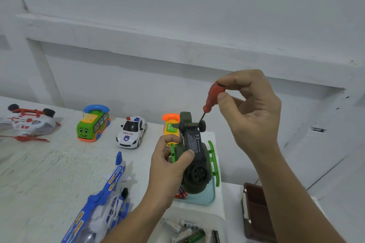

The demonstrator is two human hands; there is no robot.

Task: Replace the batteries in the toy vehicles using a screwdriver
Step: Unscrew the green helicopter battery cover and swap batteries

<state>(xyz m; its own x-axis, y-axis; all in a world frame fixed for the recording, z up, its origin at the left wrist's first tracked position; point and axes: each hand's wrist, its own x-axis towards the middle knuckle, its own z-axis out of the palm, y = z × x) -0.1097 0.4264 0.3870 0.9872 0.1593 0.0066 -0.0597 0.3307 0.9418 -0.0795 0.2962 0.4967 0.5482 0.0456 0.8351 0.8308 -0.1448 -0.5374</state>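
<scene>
green helicopter (205, 154) half hides phone toy (170, 127); police car (131, 132) beside it

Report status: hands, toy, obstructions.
Left hand grips upturned green toy helicopter. Right hand pinches red screwdriver, tip at its underside. Nothing blocking the tool.

On the scuffed white table (49, 173), well left of my left hand (169, 165), sit an overturned red-and-white helicopter (29, 124), a green bus (92, 124) and a police car (131, 133). A blue-and-white plane (106, 189) lies beside my left forearm. Between my forearms sit a white tray (221, 221) of batteries (183, 233) and a brown case (256, 211).
</scene>
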